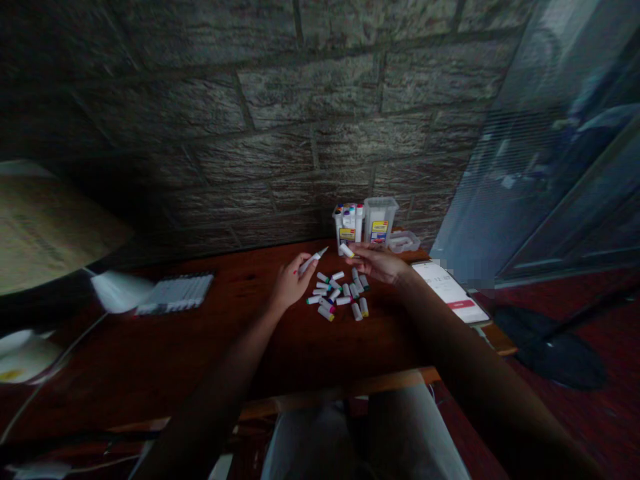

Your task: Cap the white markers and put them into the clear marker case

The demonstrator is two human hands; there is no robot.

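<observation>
My left hand [294, 279] is closed around an uncapped white marker [311, 262], its tapered tip pointing up and to the right. Opposite it, my right hand [379, 263] pinches a white marker cap [346, 251] with a yellowish end. Tip and cap are apart. Below and between both hands lie several loose marker caps [344, 301], white with coloured ends, scattered on the wooden table [240, 333]. Just behind the right hand stands a clear container of markers [349, 223], with coloured ends up. Beside that is a second clear container [381, 220] with a yellow label.
A clear plastic lid [404, 241] lies right of the containers. A phone [450, 293] rests at the table's right edge. On the left are a row of pens [176, 293], a lamp [55, 227] and a white cup [27, 357] with a cable nearby. A stone wall [280, 140] rises behind.
</observation>
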